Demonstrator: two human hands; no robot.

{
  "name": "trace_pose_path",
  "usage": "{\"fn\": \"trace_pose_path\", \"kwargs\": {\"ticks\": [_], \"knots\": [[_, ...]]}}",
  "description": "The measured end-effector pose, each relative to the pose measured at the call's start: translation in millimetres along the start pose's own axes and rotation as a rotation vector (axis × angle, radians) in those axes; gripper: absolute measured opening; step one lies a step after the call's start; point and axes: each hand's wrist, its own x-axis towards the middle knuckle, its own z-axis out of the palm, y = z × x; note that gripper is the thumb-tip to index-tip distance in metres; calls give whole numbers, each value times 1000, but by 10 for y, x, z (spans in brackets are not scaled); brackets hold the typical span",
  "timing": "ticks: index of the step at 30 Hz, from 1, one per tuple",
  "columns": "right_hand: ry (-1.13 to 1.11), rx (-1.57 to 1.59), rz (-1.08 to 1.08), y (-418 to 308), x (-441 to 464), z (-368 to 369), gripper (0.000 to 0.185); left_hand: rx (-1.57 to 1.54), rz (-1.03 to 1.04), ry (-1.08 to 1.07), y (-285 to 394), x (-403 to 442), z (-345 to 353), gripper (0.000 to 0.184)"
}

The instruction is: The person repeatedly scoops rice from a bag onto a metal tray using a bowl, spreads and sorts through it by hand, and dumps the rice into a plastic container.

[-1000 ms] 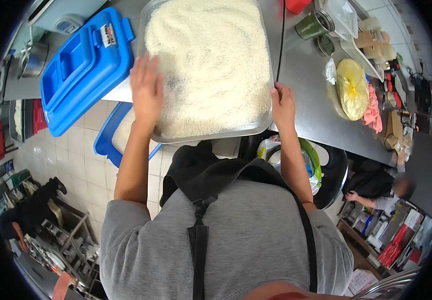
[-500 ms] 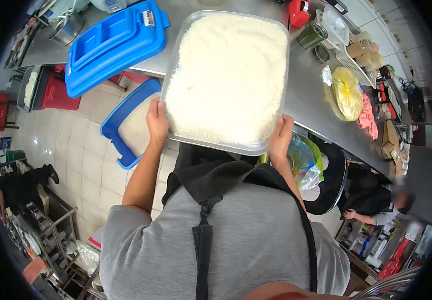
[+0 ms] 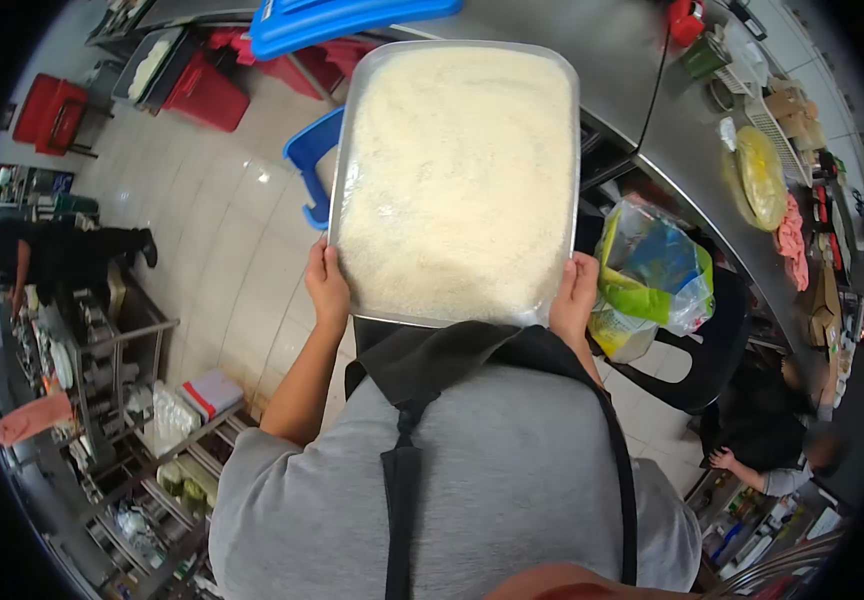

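A large rectangular metal tray (image 3: 577, 170), filled nearly to its rim with pale, fine crumbs (image 3: 457, 180), is held in front of my apron. My left hand (image 3: 327, 290) grips the tray at its near left corner, thumb up along the side. On the near right corner, my right hand (image 3: 574, 295) holds it the same way. The fingers under the tray are hidden. Past the tray's left side, part of a blue tub (image 3: 312, 155) shows near the floor. A blue lid (image 3: 352, 22) lies at the steel counter's edge beyond the tray.
The steel counter (image 3: 697, 150) runs along the right, bearing a yellow bag (image 3: 760, 180) and a pink cloth (image 3: 791, 240). A black chair (image 3: 717, 350) with plastic bags (image 3: 652, 275) stands close right. One person (image 3: 762, 420) is at right, another (image 3: 62, 260) at far left. Metal racks (image 3: 122, 340) stand left.
My body and the tray have turned and drawn back from the counter. The lid and tub now sit farther ahead, and the chair with bags shows more. Both hands keep their hold.
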Motion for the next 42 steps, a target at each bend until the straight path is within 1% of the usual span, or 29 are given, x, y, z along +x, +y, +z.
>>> {"fn": "trace_pose_path", "kwargs": {"ticks": [3,5,7,9,11,14,16,18,19,20,21,22,23,25,27,28,29,30,31,32,33,35,36,37,38,39,40,41,42], "knots": [[-129,63,10,-9,-98,249,17,28,-86,93,-6,-326,-474,27],[-253,-90,9,-2,-132,436,18,109,-93,163,-60,-435,-725,27],[-275,-61,-33,148,-185,660,17,125,-124,183,-125,-462,-895,27],[-358,-88,52,280,-175,826,18,193,-234,161,-235,-435,-985,27],[-371,-90,45,364,-97,983,17,239,-280,153,-518,-346,-993,27],[-436,-228,76,573,192,1286,16,279,-361,126,-935,-142,-835,27],[-520,-328,33,978,503,1567,17,297,-482,58,-1013,79,-747,29],[-616,-475,34,1075,895,1870,19,328,-488,-2,-1340,423,-670,28],[-670,-473,98,992,1121,2031,20,359,-492,-64,-1483,568,-632,29],[-724,-472,166,898,1303,2158,21,231,-572,-153,-1403,752,-650,27],[-550,-329,221,840,1374,2300,19,97,-645,-237,-1271,985,-672,28],[-890,-428,638,451,1698,2391,27,-38,-764,-247,-1263,1212,-677,26],[-892,-436,638,266,1945,2526,27,-174,-879,-255,-1244,1405,-685,26],[-1076,-654,782,26,2296,2733,21,-222,-1011,-357,-927,1692,-717,22],[-1164,-676,684,-406,2432,2788,18,-211,-1009,-404,-751,1862,-768,22],[-1204,-716,671,-310,2570,2852,21,-205,-1013,-410,-660,1906,-813,22],[-1203,-712,679,-316,2622,2857,21,-240,-929,-439,-577,1926,-866,20],[-1229,-738,610,-375,2670,2847,21,-276,-845,-466,-490,1930,-914,18],[-1253,-763,540,-434,2711,2830,22,-272,-847,-470,-398,1890,-932,18],[-1217,-774,461,-557,2651,2779,20,-198,-779,-400,-280,1796,-925,16],[-1216,-771,468,-674,2535,2704,20,-125,-710,-332,-218,1704,-930,14],[-1156,-796,386,-846,2366,2570,19,-141,-718,-377,-249,1600,-964,14],[-1172,-739,544,-781,2363,2527,22,-129,-763,-450,-271,1545,-986,14],[-1163,-733,546,-710,2340,2471,22,-116,-806,-523,-285,1483,-1000,16],[-1217,-796,452,-643,2313,2407,23,-140,-811,-506,-272,1414,-1007,28],[-1267,-860,357,-666,2268,2326,24,-137,-801,-516,-234,1328,-1024,28],[-1273,-950,300,-698,2223,2226,25,-170,-804,-469,-182,1230,-1043,35],[-1251,-944,307,-559,2157,2118,25,-203,-801,-427,-133,1125,-1052,45],[-1210,-953,24,-328,2091,2019,24,-200,-799,-452,-131,988,-1060,53]]}}
